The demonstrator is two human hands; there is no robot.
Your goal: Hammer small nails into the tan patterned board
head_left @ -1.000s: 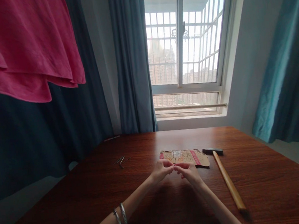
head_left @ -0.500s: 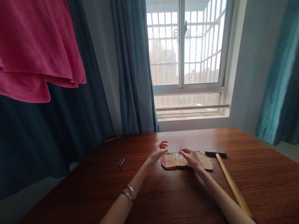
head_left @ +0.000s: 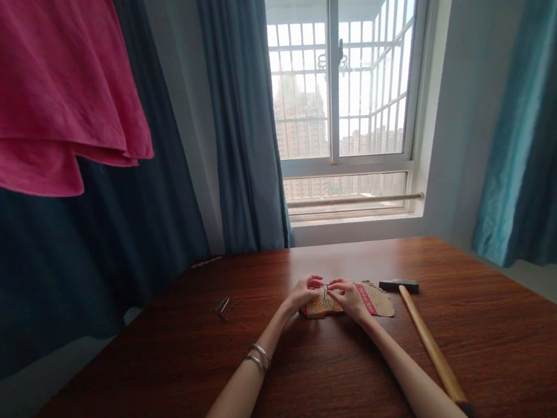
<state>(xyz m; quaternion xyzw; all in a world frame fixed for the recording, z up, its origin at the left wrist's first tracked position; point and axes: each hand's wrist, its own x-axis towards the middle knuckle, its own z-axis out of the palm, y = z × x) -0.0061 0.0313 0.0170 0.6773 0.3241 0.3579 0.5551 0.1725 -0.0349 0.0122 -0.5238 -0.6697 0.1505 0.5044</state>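
A foot-shaped insole (head_left: 382, 304) with a pink and yellow pattern lies flat on the table. My right hand (head_left: 347, 296) is over its middle, thumb and fingers pinched on a thin metal nail (head_left: 326, 289). Opposite it, my left hand (head_left: 307, 291) hovers at the insole's left part, fingers curved and apart, fingertips close beside the nail. Whether they touch it is too small to see. Both hands cover much of the insole. A hammer (head_left: 426, 336) with a wooden handle lies to the right of it.
Several loose nails (head_left: 223, 307) lie on the brown wooden table (head_left: 298, 381) to the left. Behind the table are a window (head_left: 336, 95) and blue curtains (head_left: 243, 119). A pink cloth (head_left: 44, 95) hangs at upper left.
My left hand has moved right and down to the insole, close to my right hand. My right hand has shifted slightly left with the nail. The view has turned slightly.
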